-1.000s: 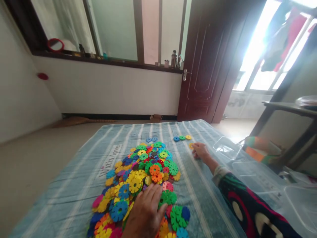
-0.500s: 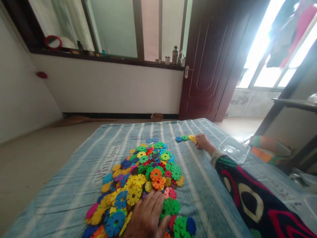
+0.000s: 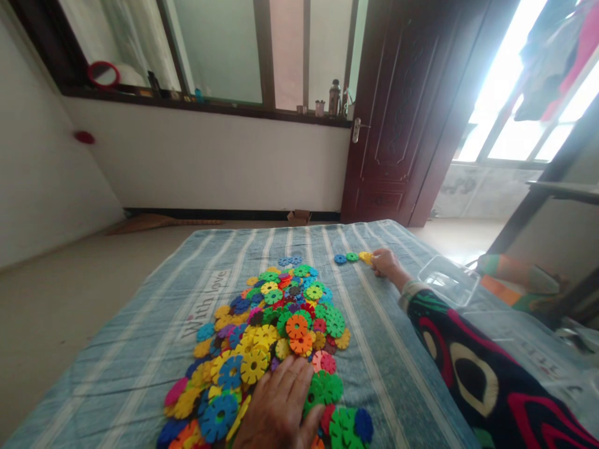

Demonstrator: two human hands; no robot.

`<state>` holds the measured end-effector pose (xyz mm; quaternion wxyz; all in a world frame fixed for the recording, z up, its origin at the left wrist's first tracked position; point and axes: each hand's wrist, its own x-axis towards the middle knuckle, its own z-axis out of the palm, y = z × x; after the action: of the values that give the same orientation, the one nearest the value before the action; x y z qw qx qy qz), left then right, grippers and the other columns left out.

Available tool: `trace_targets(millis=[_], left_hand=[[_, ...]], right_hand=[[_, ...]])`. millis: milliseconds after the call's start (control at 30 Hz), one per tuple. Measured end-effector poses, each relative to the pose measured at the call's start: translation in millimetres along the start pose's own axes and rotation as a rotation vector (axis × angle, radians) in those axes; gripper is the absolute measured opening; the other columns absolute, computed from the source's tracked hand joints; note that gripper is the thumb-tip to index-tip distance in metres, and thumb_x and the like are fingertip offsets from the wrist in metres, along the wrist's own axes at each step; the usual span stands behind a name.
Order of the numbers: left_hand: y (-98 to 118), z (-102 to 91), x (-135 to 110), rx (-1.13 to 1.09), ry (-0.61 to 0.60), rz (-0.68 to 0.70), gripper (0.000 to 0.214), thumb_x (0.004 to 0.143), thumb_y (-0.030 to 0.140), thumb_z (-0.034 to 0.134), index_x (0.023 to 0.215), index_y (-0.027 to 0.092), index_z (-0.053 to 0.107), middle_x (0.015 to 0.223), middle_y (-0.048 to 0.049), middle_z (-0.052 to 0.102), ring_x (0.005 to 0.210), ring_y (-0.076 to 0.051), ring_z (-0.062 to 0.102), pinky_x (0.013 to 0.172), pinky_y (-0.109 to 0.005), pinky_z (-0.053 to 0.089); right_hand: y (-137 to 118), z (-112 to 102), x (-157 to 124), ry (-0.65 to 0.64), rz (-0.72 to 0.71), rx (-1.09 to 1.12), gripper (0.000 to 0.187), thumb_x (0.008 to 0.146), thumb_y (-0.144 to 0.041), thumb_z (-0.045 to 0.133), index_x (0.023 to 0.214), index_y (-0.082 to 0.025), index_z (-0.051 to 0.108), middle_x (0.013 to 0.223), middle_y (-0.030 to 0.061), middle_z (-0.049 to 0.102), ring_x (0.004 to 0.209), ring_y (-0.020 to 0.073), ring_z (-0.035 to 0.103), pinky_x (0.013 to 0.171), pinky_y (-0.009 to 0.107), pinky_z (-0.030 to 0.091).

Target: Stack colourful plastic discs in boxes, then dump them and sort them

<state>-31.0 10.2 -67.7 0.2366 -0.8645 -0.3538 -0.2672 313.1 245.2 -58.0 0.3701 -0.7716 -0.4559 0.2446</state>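
A large heap of colourful plastic snowflake discs [image 3: 255,365] lies on the striped cloth. My left hand [image 3: 283,402] rests flat on the near part of this heap, fingers stretched out, next to yellow, blue and green discs. Farther off to the right, my right hand [image 3: 387,264] pinches the edge of a yellow snowflake disc [image 3: 365,257], its fingertips partly hiding it. A green disc [image 3: 352,257] and a blue disc [image 3: 340,259] lie to its left in a short row. Two blue discs [image 3: 291,260] sit just beyond the heap.
The blue striped cloth [image 3: 154,318] covers the surface to its far edge. Beyond my right hand stands a clear plastic container [image 3: 449,280]; another clear container [image 3: 528,349] lies nearer, partly behind my sleeve. A dark red door [image 3: 397,118] is at the back.
The whole view has shifted slightly. My right hand keeps its pinch at the yellow disc, and my left hand stays on the heap.
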Motion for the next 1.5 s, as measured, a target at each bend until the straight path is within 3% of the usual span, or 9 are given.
trace_targets(millis=[267,400,567,833,1033,1267,1367,1500], left_hand=[[1.3,-0.9,0.8,-0.022,-0.026,-0.015,0.037,0.087,0.039,0.053,0.117,0.017,0.057,0.109,-0.0066,0.072,0.099,-0.022,0.067,0.082,-0.033,0.055],[4.5,-3.1,-4.1,-0.057,-0.12,-0.046,0.042,0.084,0.037,0.058,0.121,0.017,0.055,0.116,-0.0079,0.069,0.106,-0.025,0.064,0.085,-0.037,0.054],[11.6,-10.6,-1.9,-0.128,-0.235,-0.123,0.042,0.087,0.037,0.055,0.125,0.018,0.054,0.123,-0.0089,0.066,0.114,-0.025,0.06,0.092,-0.04,0.052],[17.5,-20.2,7.8,-0.211,-0.271,-0.188,0.039,0.086,0.036,0.056,0.12,0.016,0.057,0.119,-0.0119,0.068,0.111,-0.029,0.061,0.088,-0.045,0.053],[21.8,-21.8,9.2,-0.245,-0.287,-0.198,0.038,0.085,0.033,0.058,0.119,0.015,0.057,0.118,-0.0137,0.067,0.112,-0.029,0.06,0.09,-0.047,0.051],[16.8,-25.0,10.6,-0.297,-0.217,-0.178,0.031,0.083,0.025,0.061,0.112,0.014,0.057,0.106,-0.0123,0.069,0.102,-0.027,0.062,0.088,-0.044,0.052],[12.7,-27.6,12.9,-0.33,-0.186,-0.198,0.018,0.085,0.022,0.057,0.101,0.016,0.059,0.095,-0.0098,0.069,0.092,-0.024,0.064,0.082,-0.041,0.054],[7.2,-28.0,15.0,-0.291,-0.189,-0.232,0.012,0.086,0.022,0.055,0.096,0.016,0.06,0.089,-0.0087,0.069,0.087,-0.023,0.064,0.077,-0.037,0.054]], right_hand=[[-0.1,-3.3,-1.0,0.055,-0.062,-0.137,0.048,0.064,-0.023,0.077,0.109,-0.012,0.066,0.045,-0.0037,0.058,0.041,0.0128,0.058,0.041,0.019,0.042],[-1.8,-3.6,-3.2,0.041,-0.064,-0.223,0.045,0.063,-0.026,0.078,0.105,-0.013,0.068,0.045,-0.0027,0.058,0.042,0.014,0.059,0.043,0.02,0.04],[1.8,-1.4,-1.0,0.05,-0.076,-0.31,0.047,0.066,-0.035,0.075,0.108,-0.016,0.068,0.058,0.0008,0.064,0.053,0.0167,0.063,0.055,0.025,0.044],[2.5,-2.8,-12.9,0.131,-0.111,-0.365,0.058,0.07,-0.04,0.073,0.12,-0.012,0.061,0.085,0.0103,0.07,0.082,0.0235,0.066,0.073,0.03,0.045],[-7.4,6.4,-67.6,0.143,-0.235,-0.311,0.034,0.08,-0.03,0.061,0.11,-0.016,0.066,0.092,0.0111,0.071,0.089,0.0245,0.064,0.076,0.031,0.044],[-16.9,21.2,-160.6,-0.065,-0.453,-0.095,0.02,0.08,-0.03,0.058,0.092,-0.02,0.069,0.065,-0.0009,0.064,0.059,0.0134,0.06,0.063,0.023,0.044],[-16.1,16.2,-199.6,-0.19,-0.557,0.1,0.016,0.078,-0.029,0.059,0.085,-0.019,0.068,0.057,-0.0027,0.059,0.051,0.0118,0.054,0.056,0.022,0.042],[-13.7,-4.9,-245.5,-0.272,-0.67,0.131,0.012,0.081,-0.029,0.06,0.082,-0.02,0.067,0.058,-0.0029,0.059,0.051,0.0107,0.052,0.054,0.022,0.041]])
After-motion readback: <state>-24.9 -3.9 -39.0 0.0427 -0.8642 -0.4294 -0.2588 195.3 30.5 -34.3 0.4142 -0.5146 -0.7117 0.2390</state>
